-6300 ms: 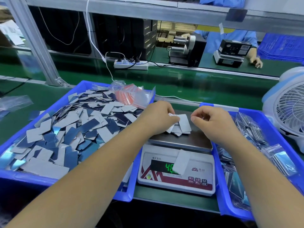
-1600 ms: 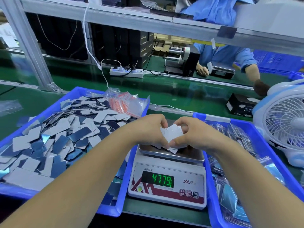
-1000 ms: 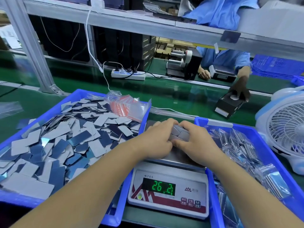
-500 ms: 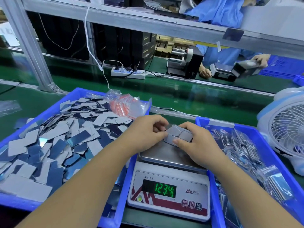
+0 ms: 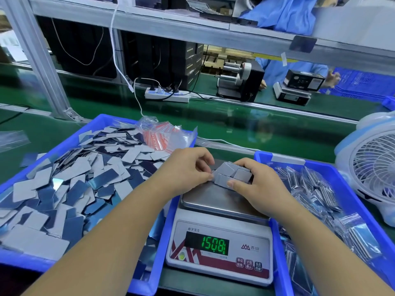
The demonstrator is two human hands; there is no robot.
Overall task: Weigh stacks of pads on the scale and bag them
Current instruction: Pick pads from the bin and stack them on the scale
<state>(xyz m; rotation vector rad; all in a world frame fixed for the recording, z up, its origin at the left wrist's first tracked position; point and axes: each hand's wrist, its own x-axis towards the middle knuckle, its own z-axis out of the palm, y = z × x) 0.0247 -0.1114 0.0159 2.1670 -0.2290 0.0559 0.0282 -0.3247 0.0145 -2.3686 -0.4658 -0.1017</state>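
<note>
Your left hand point(image 5: 188, 169) and right hand point(image 5: 259, 184) both grip the stack of pads point(image 5: 232, 175) from opposite sides, holding it on the far part of the scale point(image 5: 220, 248) pan, between two blue bins.

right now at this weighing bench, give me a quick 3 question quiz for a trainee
1. True or false: both the left hand and the right hand grip the stack of pads over the scale.
2. Which bin holds the loose pads? A) the left blue bin B) the right blue bin C) neither
3. Fill in: the green digits on the scale display read ____.

Key: 1 true; 2 A, the right bin holds bagged pads; 3 1508, any decimal point is too faint to place.
</note>
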